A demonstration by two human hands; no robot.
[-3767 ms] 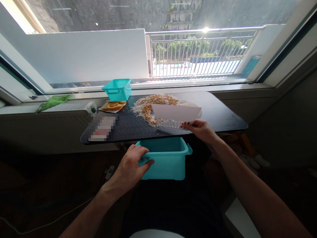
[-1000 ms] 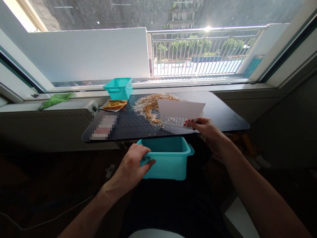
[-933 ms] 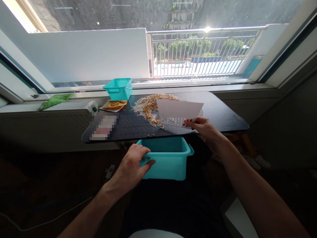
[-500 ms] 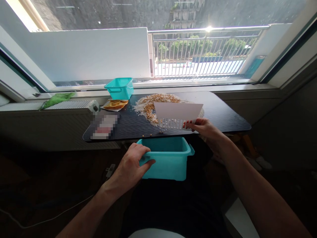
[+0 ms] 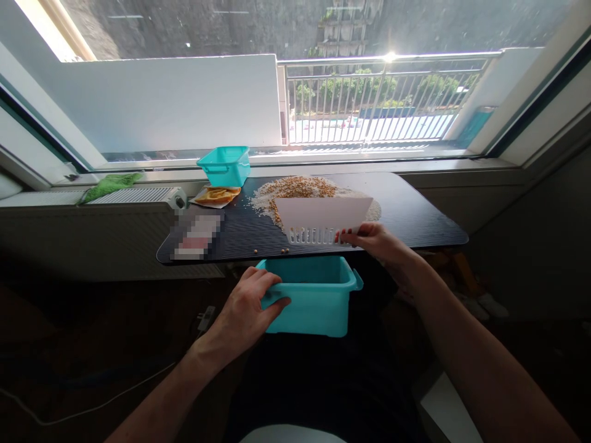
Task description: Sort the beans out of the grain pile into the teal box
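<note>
My left hand (image 5: 249, 301) grips the left rim of the bin (image 5: 309, 307), its thumb against the near wall; the bin sits mouth-up just below the front edge of the worktop (image 5: 420, 215). My right hand (image 5: 369, 237) pinches the card (image 5: 323, 212) near its lower right corner. The card leans in front of the pile (image 5: 298, 186), a mix of golden kernels and white grains, with its slotted edge towards me; I can't tell whether that edge touches the worktop.

A few loose kernels (image 5: 285, 250) lie close to the front edge, above the bin. The one furthest left lies about level with the bin's left end, so a sideways knock could send it past the rim to the floor. If my left hand let the bin sag or slip back, a gap could open under the edge and grain would drop through. Held by one corner, the card could twist or bend if pressed hard, scattering white grains through its slots.
</note>
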